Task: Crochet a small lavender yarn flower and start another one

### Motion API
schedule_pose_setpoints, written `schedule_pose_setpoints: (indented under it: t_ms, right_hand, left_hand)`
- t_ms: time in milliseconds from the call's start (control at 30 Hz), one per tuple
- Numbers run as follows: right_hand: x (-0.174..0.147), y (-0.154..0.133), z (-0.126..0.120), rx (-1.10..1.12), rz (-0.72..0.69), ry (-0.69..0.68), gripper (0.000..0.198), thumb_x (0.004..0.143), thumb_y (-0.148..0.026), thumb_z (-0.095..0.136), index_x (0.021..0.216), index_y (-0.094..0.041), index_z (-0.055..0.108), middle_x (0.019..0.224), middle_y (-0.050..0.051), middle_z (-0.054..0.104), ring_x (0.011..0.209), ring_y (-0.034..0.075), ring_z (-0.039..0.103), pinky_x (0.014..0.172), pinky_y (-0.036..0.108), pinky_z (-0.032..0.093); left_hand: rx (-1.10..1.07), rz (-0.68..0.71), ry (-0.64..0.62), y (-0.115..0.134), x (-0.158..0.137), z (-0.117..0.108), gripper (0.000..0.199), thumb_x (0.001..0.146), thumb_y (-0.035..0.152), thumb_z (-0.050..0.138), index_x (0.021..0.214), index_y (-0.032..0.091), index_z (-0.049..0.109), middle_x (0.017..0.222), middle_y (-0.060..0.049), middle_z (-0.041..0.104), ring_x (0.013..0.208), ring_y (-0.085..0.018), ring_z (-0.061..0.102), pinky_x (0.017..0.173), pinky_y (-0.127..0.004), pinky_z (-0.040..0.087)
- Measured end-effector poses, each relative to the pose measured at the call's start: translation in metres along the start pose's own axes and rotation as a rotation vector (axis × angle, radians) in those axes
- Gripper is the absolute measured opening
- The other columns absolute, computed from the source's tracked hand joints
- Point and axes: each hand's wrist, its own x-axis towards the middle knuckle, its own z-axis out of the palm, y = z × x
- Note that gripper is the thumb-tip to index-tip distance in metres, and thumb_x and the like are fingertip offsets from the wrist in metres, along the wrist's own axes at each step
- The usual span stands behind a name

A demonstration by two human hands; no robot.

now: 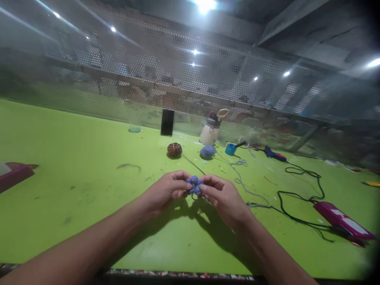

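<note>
Between my two hands, just above the green table, is a small blue-purple crocheted flower (194, 185). My left hand (170, 189) pinches its left side between thumb and fingers. On the other side, my right hand (221, 194) grips the right petals the same way. A dark strand hangs under the flower. Beyond the hands lie a dark multicoloured yarn ball (174, 150), its strand running toward my right hand, and a blue-purple yarn ball (208, 152) with loose yarn trailing to the right. The fingertips hide parts of the flower's edges.
On the green table (74, 166) stand a phone (167, 122), a beige bottle (209, 132), a clear cup (135, 128) and a blue tape roll (230, 149). To the right are a glue gun (275, 154), black cable and a magenta box (341, 219). Behind rises a perforated metal panel (190, 87).
</note>
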Motion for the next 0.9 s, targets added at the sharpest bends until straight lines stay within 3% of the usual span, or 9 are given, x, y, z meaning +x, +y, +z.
schedule_pose_setpoints:
  t_ms: [133,300,533,633,900]
  right_hand:
    - [0.005,-0.002,-0.002,0.091,0.072,-0.034,0.019,0.06,-0.021,0.084,0.072,-0.015,0.07,0.069,0.001,0.066,0.066,0.013,0.057,0.068,0.028,0.043]
    - [0.008,0.002,-0.002,0.092,0.052,-0.017,0.023,0.061,-0.022,0.085,0.077,-0.014,0.07,0.077,0.004,0.069,0.066,0.012,0.06,0.065,0.027,0.045]
    - [0.012,0.009,-0.002,0.062,-0.034,-0.011,0.039,0.057,-0.019,0.088,0.092,-0.017,0.07,0.075,0.001,0.067,0.069,0.013,0.062,0.069,0.029,0.048]
    - [0.013,0.011,-0.002,0.025,-0.039,-0.043,0.041,0.055,-0.016,0.088,0.093,-0.016,0.07,0.071,0.001,0.067,0.067,0.013,0.062,0.068,0.029,0.047]
    - [0.015,0.012,-0.005,-0.013,-0.051,-0.095,0.044,0.056,-0.012,0.084,0.096,-0.019,0.07,0.078,0.001,0.069,0.074,0.014,0.062,0.072,0.03,0.047]
  left_hand:
    - [0.098,0.003,-0.033,-0.004,0.005,-0.006,0.01,0.062,0.008,0.072,0.071,0.012,0.068,0.07,-0.004,0.064,0.066,-0.014,0.054,0.065,-0.028,0.035]
    - [0.213,0.036,-0.004,-0.006,0.014,-0.015,0.012,0.063,0.014,0.079,0.067,0.012,0.067,0.066,-0.005,0.063,0.062,-0.014,0.051,0.062,-0.029,0.031]
    - [0.19,0.011,-0.08,0.0,0.014,-0.016,0.02,0.068,0.028,0.079,0.079,0.015,0.068,0.083,-0.007,0.065,0.077,-0.017,0.058,0.067,-0.028,0.039]
    - [0.189,-0.013,-0.048,-0.001,0.014,-0.014,0.021,0.073,0.032,0.076,0.076,0.013,0.067,0.08,-0.007,0.064,0.074,-0.016,0.057,0.066,-0.028,0.04]
    - [0.139,-0.032,0.041,0.001,0.011,-0.007,0.011,0.076,0.02,0.069,0.074,0.013,0.062,0.08,-0.007,0.065,0.069,-0.013,0.057,0.068,-0.028,0.044]
